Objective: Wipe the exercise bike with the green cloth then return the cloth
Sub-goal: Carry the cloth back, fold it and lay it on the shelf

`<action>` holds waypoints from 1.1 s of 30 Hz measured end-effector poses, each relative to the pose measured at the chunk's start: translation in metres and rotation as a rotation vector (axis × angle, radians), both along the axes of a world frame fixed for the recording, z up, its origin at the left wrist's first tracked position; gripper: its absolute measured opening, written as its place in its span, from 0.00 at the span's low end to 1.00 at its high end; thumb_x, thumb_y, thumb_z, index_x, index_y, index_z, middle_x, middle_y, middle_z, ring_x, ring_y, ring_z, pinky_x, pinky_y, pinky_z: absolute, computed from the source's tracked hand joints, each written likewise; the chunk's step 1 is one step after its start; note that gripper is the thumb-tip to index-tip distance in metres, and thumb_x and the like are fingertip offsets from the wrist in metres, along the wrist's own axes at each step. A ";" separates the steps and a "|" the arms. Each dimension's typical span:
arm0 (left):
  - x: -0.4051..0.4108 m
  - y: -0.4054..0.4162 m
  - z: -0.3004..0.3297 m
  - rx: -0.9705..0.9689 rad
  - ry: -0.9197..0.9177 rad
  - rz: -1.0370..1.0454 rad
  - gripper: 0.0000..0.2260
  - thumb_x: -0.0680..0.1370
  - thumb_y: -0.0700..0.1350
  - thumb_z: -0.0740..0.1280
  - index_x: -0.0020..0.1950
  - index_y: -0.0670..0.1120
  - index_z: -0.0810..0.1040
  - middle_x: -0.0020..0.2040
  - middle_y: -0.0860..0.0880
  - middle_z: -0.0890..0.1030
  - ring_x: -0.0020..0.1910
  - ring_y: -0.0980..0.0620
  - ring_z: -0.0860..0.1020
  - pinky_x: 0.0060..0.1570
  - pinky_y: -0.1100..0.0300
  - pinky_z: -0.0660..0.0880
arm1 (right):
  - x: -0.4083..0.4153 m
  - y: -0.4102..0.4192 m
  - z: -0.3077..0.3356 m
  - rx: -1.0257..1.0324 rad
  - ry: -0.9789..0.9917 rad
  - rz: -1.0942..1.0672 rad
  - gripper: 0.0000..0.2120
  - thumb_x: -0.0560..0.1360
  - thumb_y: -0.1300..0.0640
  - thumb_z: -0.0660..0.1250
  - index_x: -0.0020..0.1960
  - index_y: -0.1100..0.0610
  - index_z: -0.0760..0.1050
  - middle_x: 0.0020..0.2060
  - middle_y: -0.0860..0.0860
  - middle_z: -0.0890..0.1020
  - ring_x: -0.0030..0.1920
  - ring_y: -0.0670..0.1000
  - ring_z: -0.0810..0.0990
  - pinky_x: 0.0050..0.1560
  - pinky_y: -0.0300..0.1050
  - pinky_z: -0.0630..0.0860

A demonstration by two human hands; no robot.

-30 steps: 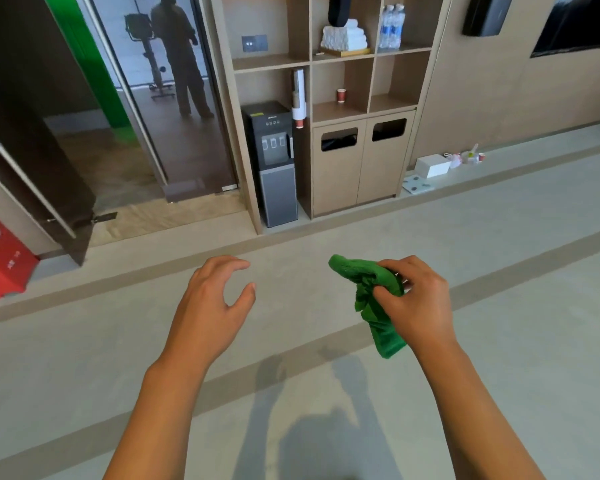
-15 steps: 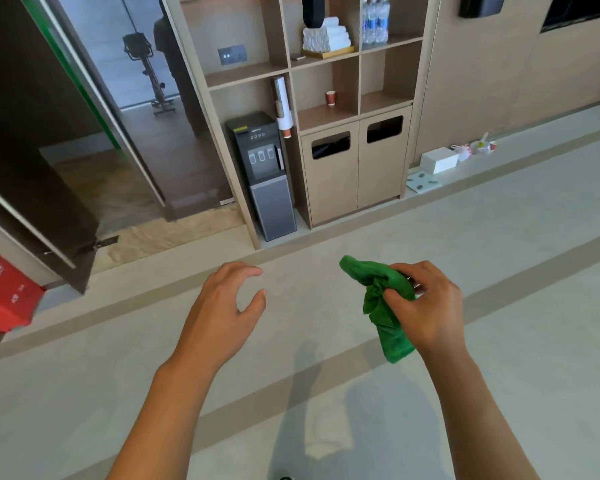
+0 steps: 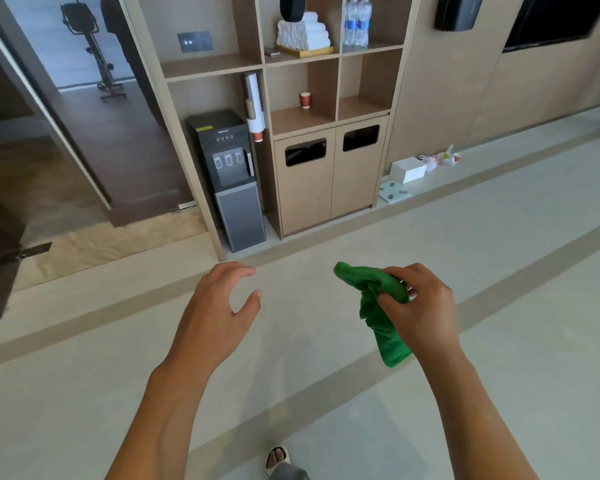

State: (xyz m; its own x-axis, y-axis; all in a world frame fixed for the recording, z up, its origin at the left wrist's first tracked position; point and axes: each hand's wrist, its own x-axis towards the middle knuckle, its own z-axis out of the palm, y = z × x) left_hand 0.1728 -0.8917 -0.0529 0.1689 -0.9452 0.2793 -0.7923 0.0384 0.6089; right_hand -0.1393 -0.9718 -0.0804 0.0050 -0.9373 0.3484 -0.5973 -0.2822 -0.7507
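Green cloth [image 3: 378,306] bunched in right hand [image 3: 420,306], fingers curled round it; left hand [image 3: 215,313] fingers loosely spread.

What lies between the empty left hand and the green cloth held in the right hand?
Nothing: in the head view only bare floor shows between left hand and green cloth.

A bunched green cloth [image 3: 378,308] is hanging crumpled from the right hand [image 3: 420,306], while the exercise bike [image 3: 94,46] is standing upright far off beyond the doorway.
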 end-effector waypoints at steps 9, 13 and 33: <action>0.103 -0.114 0.007 0.008 0.036 0.048 0.14 0.82 0.49 0.69 0.67 0.53 0.79 0.66 0.57 0.77 0.66 0.56 0.75 0.65 0.60 0.72 | 0.106 -0.123 0.030 -0.072 0.081 0.021 0.18 0.69 0.65 0.77 0.55 0.48 0.87 0.43 0.40 0.80 0.49 0.38 0.78 0.41 0.33 0.70; 0.136 -0.148 0.008 0.014 0.056 0.060 0.14 0.81 0.48 0.69 0.67 0.52 0.79 0.65 0.57 0.77 0.65 0.55 0.75 0.64 0.59 0.72 | 0.143 -0.163 0.033 -0.097 0.073 0.066 0.18 0.69 0.66 0.76 0.55 0.49 0.87 0.44 0.42 0.81 0.48 0.40 0.78 0.42 0.35 0.73; 0.193 -0.362 -0.001 0.026 0.072 0.236 0.14 0.82 0.49 0.68 0.68 0.54 0.78 0.67 0.58 0.76 0.68 0.56 0.74 0.67 0.58 0.72 | 0.219 -0.428 0.018 -0.077 0.045 0.223 0.18 0.69 0.65 0.76 0.56 0.51 0.87 0.45 0.44 0.82 0.44 0.43 0.80 0.43 0.38 0.77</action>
State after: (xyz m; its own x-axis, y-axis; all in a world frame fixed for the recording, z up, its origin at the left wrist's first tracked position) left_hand 0.3655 -1.2539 -0.0535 0.4045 -0.8840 0.2344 -0.7322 -0.1595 0.6621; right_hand 0.0801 -1.3998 -0.0627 0.2259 -0.8821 0.4133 -0.5464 -0.4660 -0.6959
